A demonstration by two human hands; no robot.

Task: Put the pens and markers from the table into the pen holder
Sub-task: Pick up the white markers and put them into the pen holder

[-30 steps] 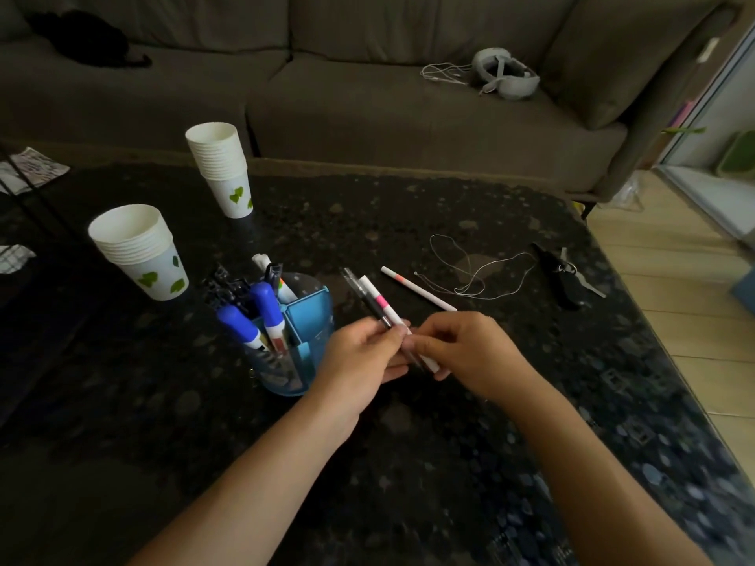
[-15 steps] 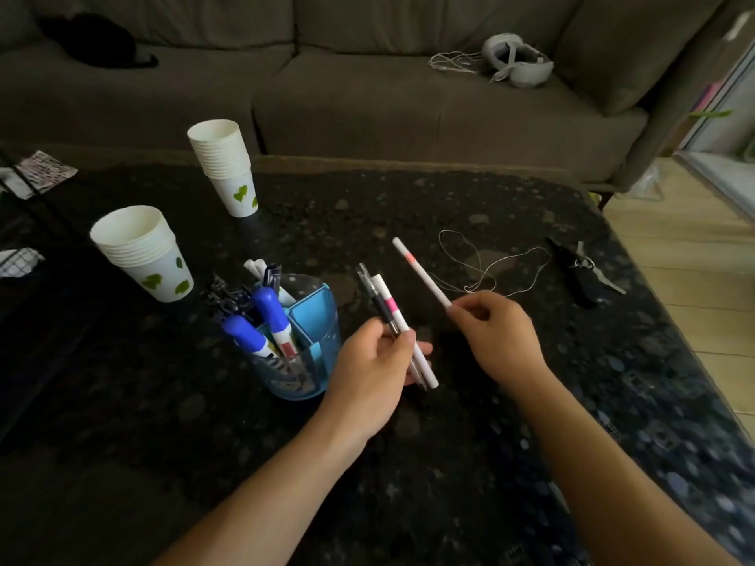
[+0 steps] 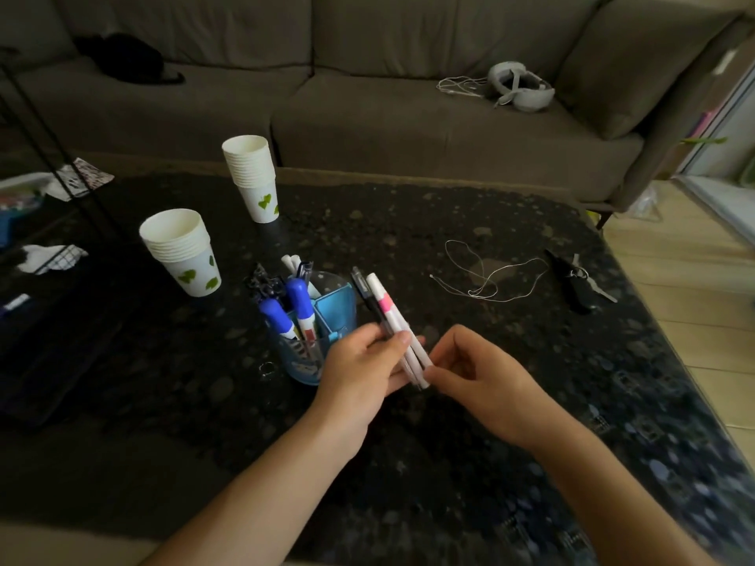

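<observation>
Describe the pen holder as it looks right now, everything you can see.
The pen holder is a round, translucent blue plastic cup with a solid blue inner divider, standing upright on the dark speckled table. It holds blue-capped markers, white pens and a black clip. The left hand covers its lower right side; whether they touch is unclear.

Both forearms enter from the lower edge of the frame and converge near its centre. The left hand (image 3: pixel 359 369) is curled closed, thumb pressed over the fingers, back of the hand toward the camera. The right hand (image 3: pixel 486 373) is curled, thumb and fingertips (image 3: pixel 435 359) pinched together, just beside the left hand.
</observation>
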